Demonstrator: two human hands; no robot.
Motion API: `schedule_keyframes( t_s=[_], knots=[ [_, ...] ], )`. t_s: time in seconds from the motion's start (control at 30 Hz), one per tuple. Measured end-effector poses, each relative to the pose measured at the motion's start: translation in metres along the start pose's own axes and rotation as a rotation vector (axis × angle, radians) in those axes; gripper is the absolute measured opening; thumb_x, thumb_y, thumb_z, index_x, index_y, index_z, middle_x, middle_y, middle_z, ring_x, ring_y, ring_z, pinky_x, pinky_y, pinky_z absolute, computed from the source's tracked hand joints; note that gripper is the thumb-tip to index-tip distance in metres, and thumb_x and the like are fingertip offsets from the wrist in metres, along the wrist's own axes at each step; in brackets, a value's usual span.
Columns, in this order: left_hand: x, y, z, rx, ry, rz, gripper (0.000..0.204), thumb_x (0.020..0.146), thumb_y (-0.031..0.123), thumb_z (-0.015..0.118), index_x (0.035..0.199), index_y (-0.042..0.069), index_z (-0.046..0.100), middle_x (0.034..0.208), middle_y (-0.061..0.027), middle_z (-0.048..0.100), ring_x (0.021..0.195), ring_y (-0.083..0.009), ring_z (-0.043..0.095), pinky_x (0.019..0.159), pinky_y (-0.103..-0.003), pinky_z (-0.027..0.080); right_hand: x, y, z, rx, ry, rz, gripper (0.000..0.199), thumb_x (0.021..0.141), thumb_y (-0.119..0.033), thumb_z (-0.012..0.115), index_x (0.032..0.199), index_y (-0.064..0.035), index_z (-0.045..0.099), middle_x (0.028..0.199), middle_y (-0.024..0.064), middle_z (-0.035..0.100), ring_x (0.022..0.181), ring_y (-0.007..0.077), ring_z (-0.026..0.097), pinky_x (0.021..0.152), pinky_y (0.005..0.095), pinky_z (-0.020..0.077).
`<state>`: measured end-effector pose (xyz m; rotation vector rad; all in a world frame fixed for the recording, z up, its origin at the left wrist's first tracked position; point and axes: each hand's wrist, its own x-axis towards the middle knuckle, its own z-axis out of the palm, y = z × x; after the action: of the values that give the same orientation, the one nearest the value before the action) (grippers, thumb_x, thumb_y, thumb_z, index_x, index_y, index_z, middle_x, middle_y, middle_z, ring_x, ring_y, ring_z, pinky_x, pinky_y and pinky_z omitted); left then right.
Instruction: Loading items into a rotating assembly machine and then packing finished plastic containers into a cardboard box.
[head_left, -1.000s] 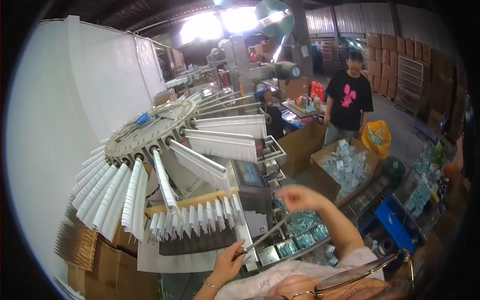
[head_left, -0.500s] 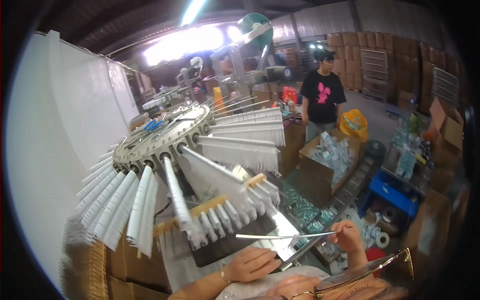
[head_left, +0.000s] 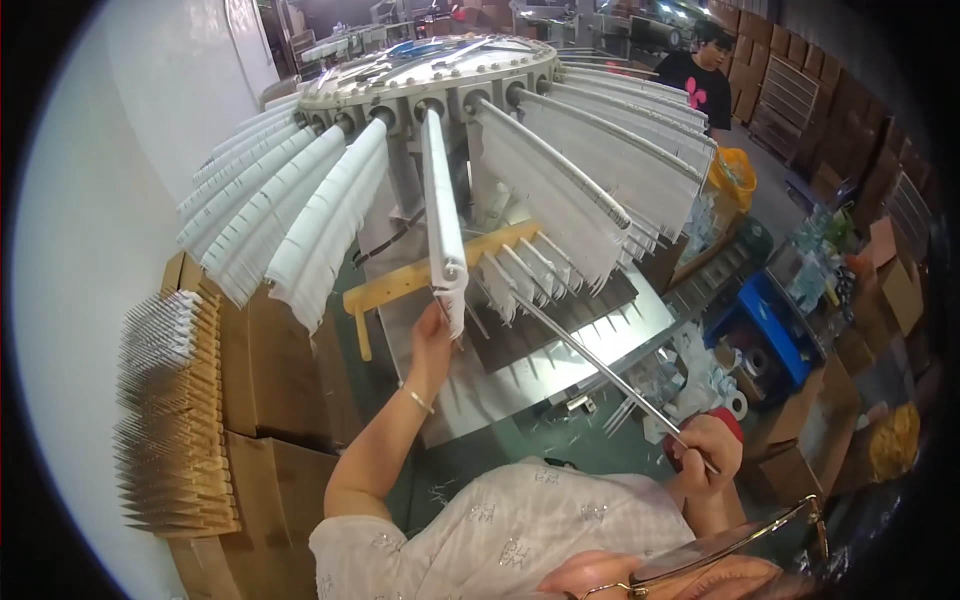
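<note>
Well left of the fingers of either hand, wooden strips (head_left: 175, 430) bristling with thin spikes stood beside cardboard boxes (head_left: 275, 360). The left arm was bent at the elbow and reached forward and upward, a bracelet (head_left: 418, 398) round its wrist. Its left hand (head_left: 430, 345) was raised, the fingers at the lower end of a white roll (head_left: 445, 215) that hung from a round metal hub (head_left: 430, 85) (the roll partly hid them, so I could not tell whether they had closed). Just beyond those fingers ran a wooden bar (head_left: 505, 239). To their right, a metal rod (head_left: 610, 372) slanted down to the right hand (head_left: 708, 448), held lower and nearer the body, its fingers clenched round the rod's near end. A red object (head_left: 734, 422) showed just behind them.
</note>
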<state>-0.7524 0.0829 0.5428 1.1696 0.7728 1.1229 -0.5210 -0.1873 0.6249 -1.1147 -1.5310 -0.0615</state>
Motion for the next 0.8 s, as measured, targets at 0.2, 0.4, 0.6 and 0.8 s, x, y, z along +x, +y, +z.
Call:
schedule_keyframes(
  t_s=[0.2,0.4,0.6,0.8],
  knots=[
    [0.042,-0.026,0.003,-0.298,-0.005,-0.061,0.01,0.081,0.014,0.045,0.088,0.008,0.05,0.061,0.0036,0.038,0.051,-0.006,0.035,0.042,-0.02,0.025,0.019,-0.052,0.009,-0.218,-0.124,-0.108,0.014,0.063,0.0,0.057,0.077,0.0009,0.057,0.059,0.0072,0.052,0.049,0.0188,0.05,0.045,0.0269,0.0394],
    [0.043,0.006,0.039,-0.289,-0.068,-0.078,0.01,0.08,0.015,0.052,0.072,0.009,0.05,0.056,0.0026,0.04,0.043,-0.0053,0.033,0.037,-0.022,0.026,0.044,-0.07,0.021,-0.32,-0.228,-0.097,0.018,0.063,0.001,0.06,0.08,0.0006,0.057,0.066,0.0091,0.053,0.053,0.0216,0.051,0.046,0.0285,0.0401],
    [-0.021,-0.007,0.052,0.221,-0.185,0.296,0.023,0.077,0.005,0.05,0.099,-0.001,0.051,0.065,0.0004,0.048,0.05,-0.0065,0.039,0.041,-0.02,0.026,0.03,-0.025,0.039,-0.298,-0.136,-0.178,0.02,0.062,0.002,0.06,0.081,0.0008,0.057,0.067,0.0092,0.053,0.053,0.0218,0.051,0.046,0.0284,0.0397],
    [0.005,0.006,0.049,-0.112,-0.106,-0.004,0.019,0.081,0.013,0.044,0.096,0.003,0.051,0.063,0.0033,0.042,0.047,-0.0028,0.033,0.04,-0.016,0.023,0.007,-0.039,0.004,-0.296,-0.081,-0.154,0.018,0.059,0.004,0.057,0.077,0.001,0.057,0.063,0.0088,0.052,0.05,0.0202,0.05,0.042,0.028,0.0387]
  ],
)
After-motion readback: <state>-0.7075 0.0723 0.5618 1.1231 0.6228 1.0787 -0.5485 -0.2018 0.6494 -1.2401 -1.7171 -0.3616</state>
